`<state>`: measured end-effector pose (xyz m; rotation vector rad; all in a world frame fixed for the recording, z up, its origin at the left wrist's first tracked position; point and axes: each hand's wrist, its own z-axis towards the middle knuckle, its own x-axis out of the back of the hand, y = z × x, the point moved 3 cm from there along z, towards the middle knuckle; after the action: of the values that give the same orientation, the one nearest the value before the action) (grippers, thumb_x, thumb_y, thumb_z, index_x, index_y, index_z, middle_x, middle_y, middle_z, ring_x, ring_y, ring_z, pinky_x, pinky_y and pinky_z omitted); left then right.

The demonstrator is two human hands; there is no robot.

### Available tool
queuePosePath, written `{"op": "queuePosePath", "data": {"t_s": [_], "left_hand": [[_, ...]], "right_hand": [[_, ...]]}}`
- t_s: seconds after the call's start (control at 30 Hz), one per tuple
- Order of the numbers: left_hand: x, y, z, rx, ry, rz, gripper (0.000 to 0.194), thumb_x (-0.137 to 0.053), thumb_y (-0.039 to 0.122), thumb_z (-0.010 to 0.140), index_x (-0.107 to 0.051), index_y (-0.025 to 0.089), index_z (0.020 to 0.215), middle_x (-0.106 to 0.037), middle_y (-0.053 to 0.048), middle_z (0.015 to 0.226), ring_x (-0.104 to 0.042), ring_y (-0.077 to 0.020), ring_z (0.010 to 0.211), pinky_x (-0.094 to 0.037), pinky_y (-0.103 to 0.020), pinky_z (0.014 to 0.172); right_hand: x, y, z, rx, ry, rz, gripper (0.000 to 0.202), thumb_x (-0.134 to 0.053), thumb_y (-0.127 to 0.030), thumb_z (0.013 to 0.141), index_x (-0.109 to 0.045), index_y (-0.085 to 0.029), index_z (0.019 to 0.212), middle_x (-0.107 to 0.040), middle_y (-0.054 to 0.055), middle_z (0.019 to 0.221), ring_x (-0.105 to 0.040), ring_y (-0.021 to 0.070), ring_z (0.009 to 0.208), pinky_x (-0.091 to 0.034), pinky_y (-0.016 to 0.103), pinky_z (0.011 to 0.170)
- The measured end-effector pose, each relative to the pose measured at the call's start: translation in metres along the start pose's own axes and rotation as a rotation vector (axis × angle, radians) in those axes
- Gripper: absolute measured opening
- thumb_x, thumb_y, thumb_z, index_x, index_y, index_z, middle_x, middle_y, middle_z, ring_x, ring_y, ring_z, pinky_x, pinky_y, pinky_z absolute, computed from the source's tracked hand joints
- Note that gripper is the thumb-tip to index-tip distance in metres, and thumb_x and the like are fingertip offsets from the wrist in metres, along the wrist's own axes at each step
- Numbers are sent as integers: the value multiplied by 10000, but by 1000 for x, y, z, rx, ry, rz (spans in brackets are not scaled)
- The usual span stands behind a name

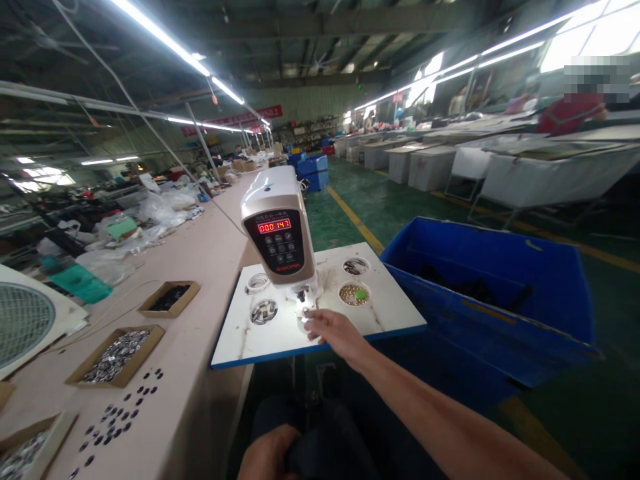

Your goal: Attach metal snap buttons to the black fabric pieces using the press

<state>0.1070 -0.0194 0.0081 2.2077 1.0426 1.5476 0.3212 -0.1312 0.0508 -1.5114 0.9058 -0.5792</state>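
Note:
A white press machine [277,220] with a red digital display reading 000147 stands on a white, blue-edged board [395,313]. At the lit working point under its head, my right hand [335,331] reaches in with thumb and fingers pinched together. Whatever those fingertips hold, if anything, is too small to make out. My left hand [270,453] rests low by my dark-clothed leg, its fingers mostly hidden. Round cups are set into the board: one holds small brass-coloured parts [350,295] and a green piece [361,294], others hold silvery parts [263,312].
On the long table at left lie cardboard trays of small metal parts [117,357], scattered dark discs [107,427] and a fan [25,323]. A big blue bin [500,333] with dark items stands at right. White work tables and a person in red [570,113] are beyond.

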Motion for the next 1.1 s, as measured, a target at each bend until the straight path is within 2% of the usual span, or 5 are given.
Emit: {"op": "queuePosePath", "data": {"t_s": [0.13, 0.23, 0.4, 0.63, 1.1], "left_hand": [[13, 10, 18, -9, 99, -94, 181, -588, 104, 636, -694, 168, 769, -716, -21, 800, -644, -216, 831, -411, -261, 693], [22, 25, 28, -77, 10, -232, 98, -608, 171, 684, -676, 149, 750, -671, -5, 749, -583, -185, 745, -371, -252, 634], [40, 45, 49, -156, -310, -456, 227, -703, 351, 750, -651, 130, 747, -485, 53, 610, -372, -90, 570, -272, -234, 552], [60, 46, 78, 33, -481, -763, 379, -831, 380, 652, -721, 116, 901, -699, -15, 745, -579, -119, 601, -461, -249, 650], [59, 38, 82, 110, -542, -828, 251, -785, 257, 622, -716, 122, 823, -688, 4, 661, -545, -91, 514, -398, -203, 516]], "right_hand": [[-14, 9, -75, 307, -353, -627, 688, -878, -503, 652, -695, -260, 1269, -694, 88, 1267, -598, 315, 1190, -390, 432, 1065], [-12, 21, -95, 282, -419, -744, 508, -815, -398, 763, -702, -273, 1242, -733, 59, 1190, -642, 293, 1122, -416, 388, 1007], [2, 13, -72, 214, -452, -616, 185, -631, -273, 916, -749, -235, 1054, -759, 9, 978, -687, 191, 901, -456, 249, 776], [14, -6, -28, 175, -517, -710, 209, -664, -353, 900, -749, -180, 982, -724, -1, 837, -644, 167, 773, -421, 230, 678], [15, 7, -21, 69, -641, -765, 382, -610, -519, 906, -658, -165, 772, -600, -20, 694, -537, 131, 644, -340, 223, 555]]}}
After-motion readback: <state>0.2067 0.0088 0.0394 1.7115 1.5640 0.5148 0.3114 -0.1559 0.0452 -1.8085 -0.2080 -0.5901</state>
